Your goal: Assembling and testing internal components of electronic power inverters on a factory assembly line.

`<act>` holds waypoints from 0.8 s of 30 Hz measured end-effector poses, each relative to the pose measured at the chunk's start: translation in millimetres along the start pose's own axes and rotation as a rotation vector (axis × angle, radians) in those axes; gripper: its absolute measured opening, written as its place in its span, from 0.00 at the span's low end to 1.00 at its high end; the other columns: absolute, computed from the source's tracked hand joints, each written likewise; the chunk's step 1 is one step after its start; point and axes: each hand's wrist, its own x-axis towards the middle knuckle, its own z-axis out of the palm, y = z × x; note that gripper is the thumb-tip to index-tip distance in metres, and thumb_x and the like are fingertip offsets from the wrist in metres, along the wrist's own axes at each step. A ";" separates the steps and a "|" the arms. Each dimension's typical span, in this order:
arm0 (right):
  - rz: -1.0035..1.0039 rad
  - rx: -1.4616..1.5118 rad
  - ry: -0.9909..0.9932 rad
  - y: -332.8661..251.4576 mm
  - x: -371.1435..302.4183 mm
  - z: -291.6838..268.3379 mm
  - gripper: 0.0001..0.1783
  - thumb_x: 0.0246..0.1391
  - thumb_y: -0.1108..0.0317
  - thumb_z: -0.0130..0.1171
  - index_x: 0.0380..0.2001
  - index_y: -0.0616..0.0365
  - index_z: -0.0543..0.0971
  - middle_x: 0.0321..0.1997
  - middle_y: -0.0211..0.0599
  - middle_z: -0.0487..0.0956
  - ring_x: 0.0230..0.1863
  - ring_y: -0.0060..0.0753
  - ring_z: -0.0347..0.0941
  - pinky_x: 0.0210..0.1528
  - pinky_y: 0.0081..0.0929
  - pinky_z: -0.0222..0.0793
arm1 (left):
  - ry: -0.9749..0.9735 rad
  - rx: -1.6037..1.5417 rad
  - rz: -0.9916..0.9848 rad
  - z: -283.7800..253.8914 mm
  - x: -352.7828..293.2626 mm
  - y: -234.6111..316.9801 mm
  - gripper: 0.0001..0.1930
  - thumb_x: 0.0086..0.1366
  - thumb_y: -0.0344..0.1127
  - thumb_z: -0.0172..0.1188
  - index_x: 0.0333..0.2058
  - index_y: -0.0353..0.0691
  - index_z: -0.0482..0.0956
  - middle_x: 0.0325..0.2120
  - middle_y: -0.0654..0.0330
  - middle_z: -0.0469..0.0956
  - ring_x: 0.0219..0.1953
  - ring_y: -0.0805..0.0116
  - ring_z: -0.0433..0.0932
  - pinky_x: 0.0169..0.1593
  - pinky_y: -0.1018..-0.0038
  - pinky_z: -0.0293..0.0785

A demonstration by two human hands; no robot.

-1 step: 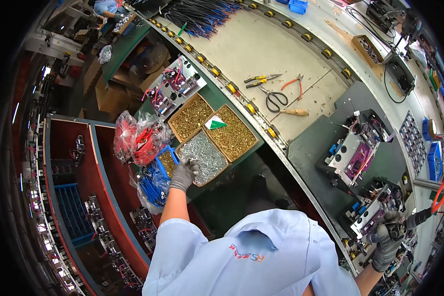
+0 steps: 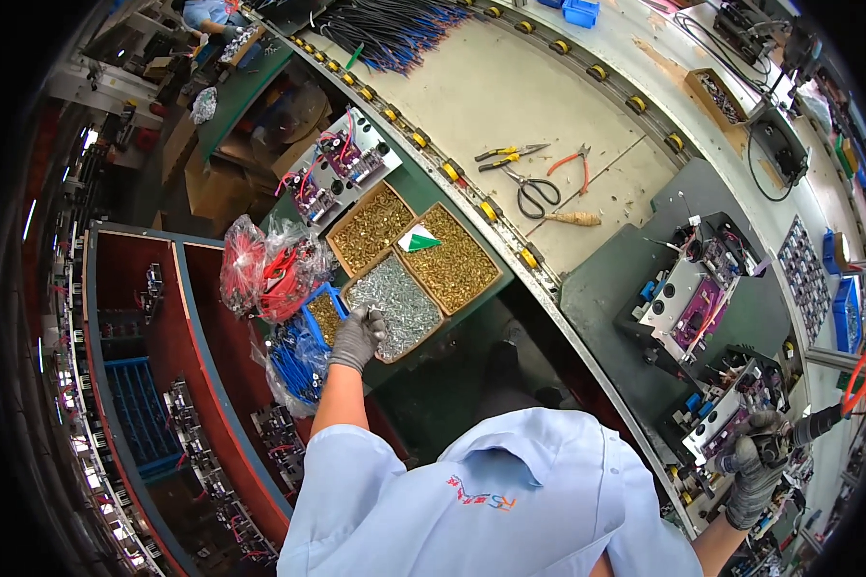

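My left hand, in a grey glove, is at the near left edge of a box of small silver screws. Its fingers are curled together; whatever lies between the fingertips is too small to make out. Beside it sit a small blue bin of brass-coloured parts and a bundle of blue wires. Far to the right, my gloved right hand is wrapped around a black power screwdriver. The tool is over a metal chassis with circuit boards, and its tip is hidden.
Two cartons of brass-coloured fasteners adjoin the screws. A conveyor rail with yellow rollers crosses the bench. Beyond it lie pliers, scissors and red-handled cutters. A second chassis stands right; a red-walled rack stands left.
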 end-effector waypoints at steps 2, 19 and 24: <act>0.019 0.049 -0.067 -3.6 0.9 -2.6 0.26 0.48 0.63 0.75 0.47 0.56 0.74 0.37 0.31 0.79 0.34 0.23 0.75 0.38 0.21 0.74 | 0.137 0.142 0.052 -10.1 12.0 -2.4 0.09 0.71 0.39 0.57 0.42 0.42 0.78 0.26 0.61 0.78 0.23 0.66 0.76 0.25 0.73 0.70; -0.031 0.126 0.066 19.9 -18.1 -47.6 0.30 0.44 0.60 0.79 0.46 0.58 0.73 0.36 0.33 0.80 0.30 0.25 0.77 0.31 0.23 0.76 | 0.020 0.100 0.064 25.6 25.8 -1.7 0.12 0.70 0.41 0.56 0.43 0.40 0.79 0.22 0.65 0.73 0.20 0.70 0.69 0.21 0.74 0.64; -0.046 0.116 0.067 17.9 -17.0 -58.1 0.29 0.45 0.62 0.78 0.46 0.58 0.73 0.36 0.34 0.80 0.30 0.25 0.77 0.32 0.23 0.77 | 0.090 0.664 -0.001 20.9 28.1 -2.3 0.14 0.67 0.41 0.56 0.43 0.38 0.79 0.25 0.56 0.81 0.26 0.61 0.78 0.27 0.65 0.73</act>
